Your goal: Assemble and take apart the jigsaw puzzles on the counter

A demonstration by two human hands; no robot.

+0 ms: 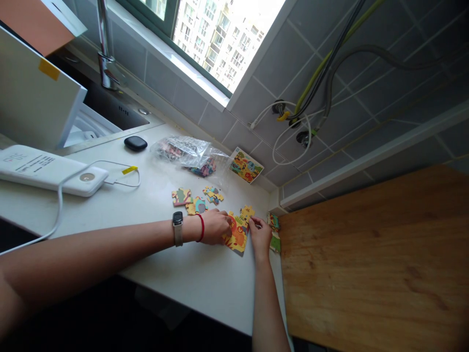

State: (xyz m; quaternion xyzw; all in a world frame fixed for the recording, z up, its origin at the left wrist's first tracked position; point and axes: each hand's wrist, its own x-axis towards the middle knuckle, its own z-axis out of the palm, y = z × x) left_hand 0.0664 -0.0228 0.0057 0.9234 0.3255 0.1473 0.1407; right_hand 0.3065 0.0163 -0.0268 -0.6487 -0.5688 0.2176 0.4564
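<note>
A partly joined jigsaw puzzle [238, 235], yellow and orange with animals on it, lies on the white counter between my hands. My left hand [216, 227] is closed at its left edge, fingers bent and pressed onto it. At the upper right edge, the thumb and fingers of my right hand [261, 237] pinch a puzzle piece that they partly cover. Loose puzzle pieces [181, 196] lie beyond my left hand, with a smaller cluster of pieces [213, 194] beside them. Green puzzle pieces [274, 242] sit to the right of my right hand.
A picture card [246, 165] leans against the tiled wall. Near it lies a clear plastic bag [194, 152] with colourful pieces. A black case [135, 143], a white power strip [51, 168] with a cable, and a sink [120, 115] are leftward. A wooden board [373, 259] borders the right.
</note>
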